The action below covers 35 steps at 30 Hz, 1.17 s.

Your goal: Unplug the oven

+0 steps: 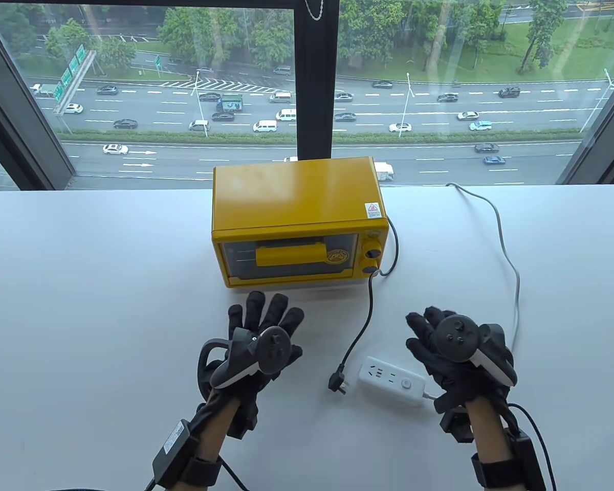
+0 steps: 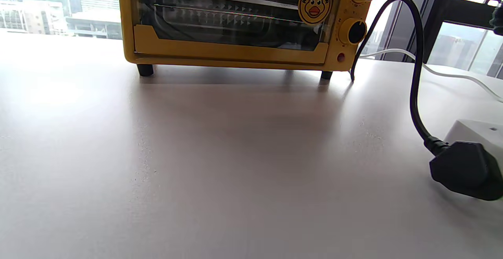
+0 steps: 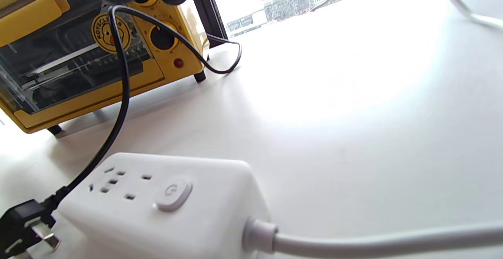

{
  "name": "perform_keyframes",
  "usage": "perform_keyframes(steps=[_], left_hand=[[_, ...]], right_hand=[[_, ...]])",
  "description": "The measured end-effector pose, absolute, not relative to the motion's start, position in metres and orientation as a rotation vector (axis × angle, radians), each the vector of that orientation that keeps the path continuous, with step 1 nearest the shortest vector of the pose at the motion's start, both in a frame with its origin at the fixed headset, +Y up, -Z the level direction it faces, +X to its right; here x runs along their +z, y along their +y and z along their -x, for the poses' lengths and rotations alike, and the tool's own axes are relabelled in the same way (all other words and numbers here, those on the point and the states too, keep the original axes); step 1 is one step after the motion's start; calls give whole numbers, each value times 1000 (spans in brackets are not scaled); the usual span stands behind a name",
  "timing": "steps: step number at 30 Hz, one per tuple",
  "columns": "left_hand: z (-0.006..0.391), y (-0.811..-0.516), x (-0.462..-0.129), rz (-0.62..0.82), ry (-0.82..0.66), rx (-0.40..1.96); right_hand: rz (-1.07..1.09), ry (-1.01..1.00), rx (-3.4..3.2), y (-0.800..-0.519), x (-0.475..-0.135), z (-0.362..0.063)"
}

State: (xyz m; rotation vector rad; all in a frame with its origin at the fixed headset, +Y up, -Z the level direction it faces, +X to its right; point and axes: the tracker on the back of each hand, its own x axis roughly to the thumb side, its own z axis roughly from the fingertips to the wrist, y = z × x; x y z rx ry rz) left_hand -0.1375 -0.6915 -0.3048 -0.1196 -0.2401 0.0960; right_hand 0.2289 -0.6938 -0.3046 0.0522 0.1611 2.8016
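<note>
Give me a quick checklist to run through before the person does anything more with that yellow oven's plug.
1. Black plug out of the white power strip: ok, it lies on the table beside the strip, prongs bare.
2. Sockets on the strip free: ok, nothing plugged in.
3. Left hand holding nothing: ok, fingers spread above the table.
4. Right hand holding nothing: ok, it hovers by the strip.
5. Black cord joined to the oven: ok, it loops round its right side.
6. Strip's switch off: cannot tell.
</note>
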Motion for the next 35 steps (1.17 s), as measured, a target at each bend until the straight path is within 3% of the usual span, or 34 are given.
perform_keyframes(steps=[3, 7, 22, 35], left_hand=[[153, -699, -307, 107, -186, 121], [165, -714, -310, 129, -147, 72], [178, -743, -308, 266, -113, -7], [175, -748, -309, 299, -128, -20]], right_hand=[[1, 1, 2844, -694, -306, -244], [79, -63, 2896, -704, -308, -259], [217, 70, 2976, -739, -305, -284], [227, 175, 2983, -751, -301, -279]])
